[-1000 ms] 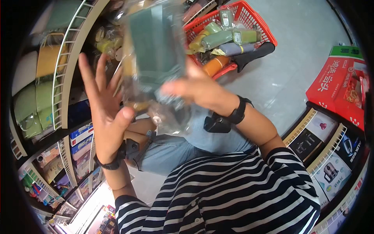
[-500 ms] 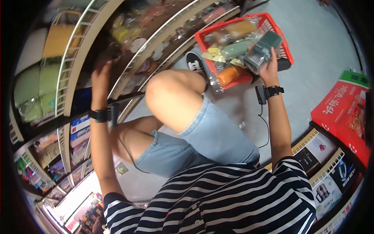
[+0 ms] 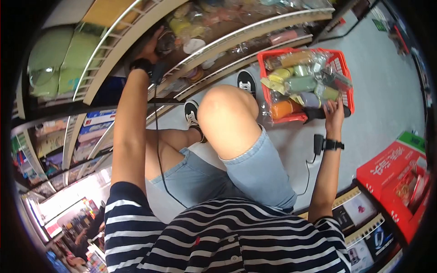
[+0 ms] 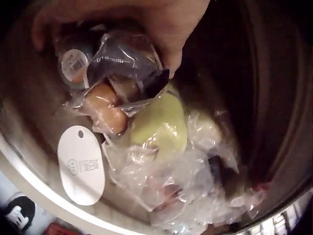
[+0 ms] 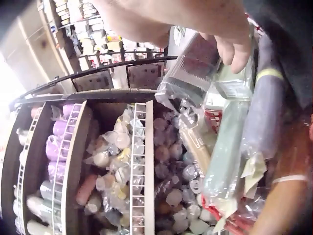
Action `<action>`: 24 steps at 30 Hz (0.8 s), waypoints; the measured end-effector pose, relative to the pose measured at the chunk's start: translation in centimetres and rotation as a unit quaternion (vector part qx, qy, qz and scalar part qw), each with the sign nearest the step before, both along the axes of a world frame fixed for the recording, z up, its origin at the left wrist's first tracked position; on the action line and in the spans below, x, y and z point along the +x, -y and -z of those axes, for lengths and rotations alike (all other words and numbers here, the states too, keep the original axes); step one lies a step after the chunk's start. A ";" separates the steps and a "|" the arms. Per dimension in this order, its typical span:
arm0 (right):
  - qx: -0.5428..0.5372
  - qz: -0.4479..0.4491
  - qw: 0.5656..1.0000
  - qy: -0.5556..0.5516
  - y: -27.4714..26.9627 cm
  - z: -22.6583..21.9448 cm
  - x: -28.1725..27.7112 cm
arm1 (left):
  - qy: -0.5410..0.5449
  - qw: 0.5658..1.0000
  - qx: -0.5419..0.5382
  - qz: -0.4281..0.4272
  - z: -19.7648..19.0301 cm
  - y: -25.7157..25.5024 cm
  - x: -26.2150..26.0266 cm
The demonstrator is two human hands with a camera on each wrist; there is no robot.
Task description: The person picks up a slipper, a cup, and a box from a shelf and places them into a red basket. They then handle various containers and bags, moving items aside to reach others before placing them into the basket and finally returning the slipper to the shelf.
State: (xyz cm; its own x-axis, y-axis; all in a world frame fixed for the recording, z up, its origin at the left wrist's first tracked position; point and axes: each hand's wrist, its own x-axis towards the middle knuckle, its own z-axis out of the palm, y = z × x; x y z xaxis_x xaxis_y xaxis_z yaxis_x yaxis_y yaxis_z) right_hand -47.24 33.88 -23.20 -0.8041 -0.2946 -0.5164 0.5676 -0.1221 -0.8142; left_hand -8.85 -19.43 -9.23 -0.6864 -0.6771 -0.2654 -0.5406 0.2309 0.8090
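My left hand (image 3: 152, 48) reaches into the shelf at the upper left. In the left wrist view its fingers and thumb curl round a dark plastic-wrapped package (image 4: 122, 63) with white lettering and a round barcode sticker. A wrapped yellow-green item (image 4: 161, 122) and a white oval tag (image 4: 81, 165) lie close below it. My right hand (image 3: 334, 113) is at the near right side of the red basket (image 3: 261, 68), fingertips on an olive-green wrapped bottle (image 3: 327, 92) and thumb apart. Green (image 3: 301, 83), purple and orange wrapped bottles (image 3: 284, 109) fill the basket beside a dark grey package (image 3: 337, 78).
Wire-fronted shelves (image 3: 255, 27) of wrapped goods run along the left and far side. At the right a red carton (image 3: 387, 177) stands above low shelves of boxed goods. Grey floor (image 3: 378, 82) spreads round the basket; a cable hangs from each wrist.
The dark green package that my right hand carried over is now in the basket, and the hand rests on the olive-green bottle. My left hand moved from the package into the shelf.
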 end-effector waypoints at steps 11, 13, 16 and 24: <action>0.167 -0.171 0.943 -0.233 -1.1 2.4 7.5 | -0.148 0.893 0.303 -0.299 -3.2 -6.3 0.3; 0.080 -0.226 0.952 -0.191 -0.3 -0.2 9.1 | -0.192 0.845 0.398 -0.301 -4.3 -8.8 2.1; 0.021 -0.328 0.933 -0.148 2.8 -6.0 11.9 | -0.146 0.888 0.340 -0.271 -9.9 -16.3 4.1; -0.311 -0.447 0.822 -0.165 12.8 -16.8 19.1 | -0.082 0.985 0.126 -0.082 -17.3 -27.5 1.8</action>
